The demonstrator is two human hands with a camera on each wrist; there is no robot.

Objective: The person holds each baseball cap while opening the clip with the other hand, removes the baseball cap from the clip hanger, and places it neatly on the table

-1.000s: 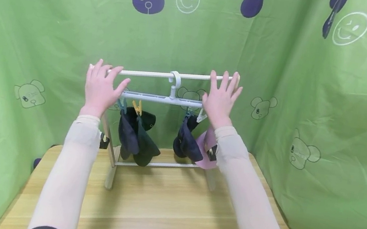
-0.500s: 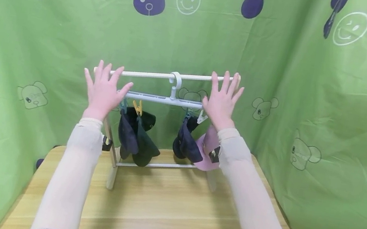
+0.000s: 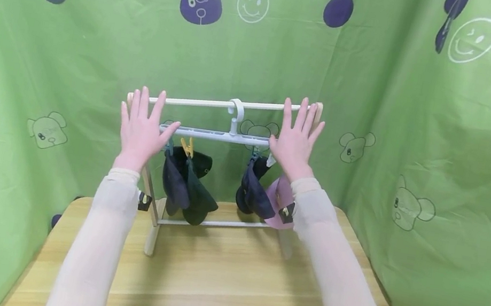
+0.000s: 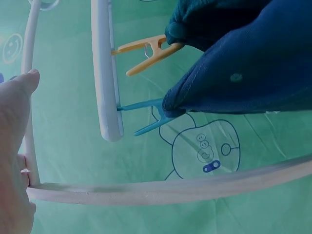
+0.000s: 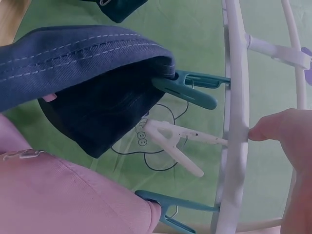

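Note:
My left hand (image 3: 139, 130), fingers straight and spread, lies by the left end of the rack's white top bar (image 3: 200, 102). My right hand (image 3: 296, 142) is likewise spread near its right end. From that bar hangs a pale hanger (image 3: 223, 137) by its hook. My right thumb (image 5: 273, 129) reaches the hanger's edge; contact is unclear. Yellow (image 4: 153, 53) and teal (image 4: 151, 114) clothespins hold dark caps on the left. On the right, teal pins (image 5: 187, 87) hold a navy cap (image 5: 97, 53) and a pink cap (image 5: 73, 195); a white clothespin (image 5: 170, 139) sits between.
The rack's wooden foot (image 3: 152, 235) stands on a wood-grain table (image 3: 214, 283), with a white lower bar (image 3: 233, 224) running between its sides. Green patterned curtain (image 3: 112, 44) closes off the back and both sides.
My left hand's fingers, bent over the bar's left end before, have straightened and spread, and the hand has shifted slightly right. My right hand has barely moved. The caps still hang.

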